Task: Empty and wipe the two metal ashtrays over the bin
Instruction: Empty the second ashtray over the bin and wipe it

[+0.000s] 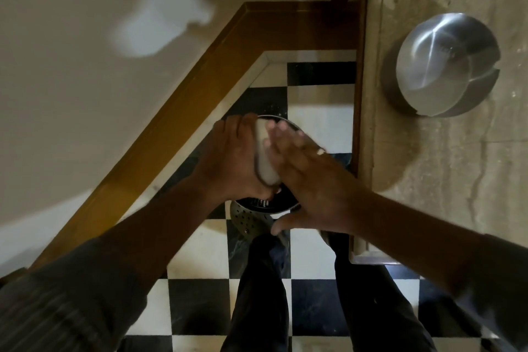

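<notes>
Two metal ashtrays are seen, well apart from one another. Most of the left and upper left of the frame is filled by a pale wall (71, 71), edged by a brown wooden skirting (171, 120) that runs diagonally toward the top centre. The right side is taken up by a beige stone counter (428, 174), on which one ashtray (445, 66) is laid upside down in the upper right, its domed steel underside lit and a notch shown in its rim. A black-and-white chequered floor (320, 308) is shown across the lower centre, with dark trouser legs (257, 294) standing on it. At mid-frame a perforated metal bin (251, 216) is partly hidden beneath the hands, only its dark mouth and dotted wall being visible. Directly above the bin the second ashtray (267, 163) is held tilted on edge, its pale surface turned toward the right of the frame. It is gripped from the left by the left hand (228, 163), whose fingers are curled around its rim. The right hand (308, 180) is spread flat with fingers extended, blurred, pressed against or just beside the tilted ashtray; whether anything is held under its palm cannot be told.
</notes>
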A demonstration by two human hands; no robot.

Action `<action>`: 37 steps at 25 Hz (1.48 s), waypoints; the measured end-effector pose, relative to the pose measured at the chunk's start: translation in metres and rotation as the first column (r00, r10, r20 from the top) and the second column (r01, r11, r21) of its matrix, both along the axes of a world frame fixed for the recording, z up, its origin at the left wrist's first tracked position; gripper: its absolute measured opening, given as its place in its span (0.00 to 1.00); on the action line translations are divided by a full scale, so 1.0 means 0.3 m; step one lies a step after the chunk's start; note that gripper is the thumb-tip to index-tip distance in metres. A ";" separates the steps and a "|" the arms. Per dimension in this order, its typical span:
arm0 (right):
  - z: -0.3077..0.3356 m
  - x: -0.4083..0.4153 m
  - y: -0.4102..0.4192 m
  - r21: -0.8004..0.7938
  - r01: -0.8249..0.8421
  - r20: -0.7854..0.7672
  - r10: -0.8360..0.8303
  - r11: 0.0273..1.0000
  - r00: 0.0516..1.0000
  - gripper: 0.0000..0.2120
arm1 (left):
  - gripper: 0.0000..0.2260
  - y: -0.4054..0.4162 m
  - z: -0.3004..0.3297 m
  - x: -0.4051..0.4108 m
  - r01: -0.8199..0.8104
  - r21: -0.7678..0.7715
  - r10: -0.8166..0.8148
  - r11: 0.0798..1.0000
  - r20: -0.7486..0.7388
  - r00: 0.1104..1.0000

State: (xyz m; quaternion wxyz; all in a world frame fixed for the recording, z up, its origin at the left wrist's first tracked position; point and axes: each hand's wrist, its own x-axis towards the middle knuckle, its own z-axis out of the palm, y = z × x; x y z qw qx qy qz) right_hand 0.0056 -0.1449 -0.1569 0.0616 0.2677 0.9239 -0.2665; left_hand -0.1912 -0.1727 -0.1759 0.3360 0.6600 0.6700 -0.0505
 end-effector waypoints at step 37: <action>-0.025 -0.094 -0.022 -0.592 0.798 0.494 -0.833 -0.113 0.249 0.09 | 0.27 -0.024 0.202 0.008 -0.668 -0.724 0.977 0.173 0.214 0.021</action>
